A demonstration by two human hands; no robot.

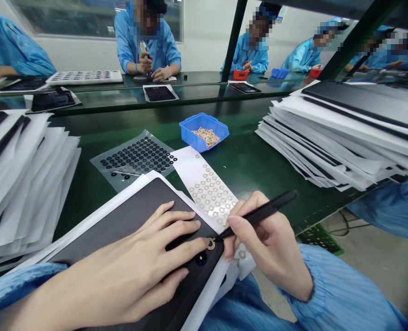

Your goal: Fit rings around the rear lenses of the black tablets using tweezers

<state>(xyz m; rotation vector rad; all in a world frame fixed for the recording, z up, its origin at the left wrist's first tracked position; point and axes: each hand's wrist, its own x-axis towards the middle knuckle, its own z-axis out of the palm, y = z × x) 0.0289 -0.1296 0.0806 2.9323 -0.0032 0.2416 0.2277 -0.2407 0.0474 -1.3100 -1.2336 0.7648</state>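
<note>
My left hand (131, 257) lies flat with its fingers spread on a dark grey panel (128, 216), which rests on white backing sheets. My right hand (262, 243) grips black tweezers (259, 216), their tip at a small tan ring (211, 244) near the panel's edge. Just below that ring sits a round dark blue disc (200, 258). Past the panel, a backing sheet of tan rings (207, 193) lies under my right hand's fingertips. A clear sheet of black rings (135, 158) lies to its left.
A blue plastic bin (204, 131) of loose tan rings stands on the green bench (245, 161). Tall stacks of panels in white sheets (328, 147) (25, 184) flank me. Beyond a glass shelf (162, 92), several co-workers in blue sit working.
</note>
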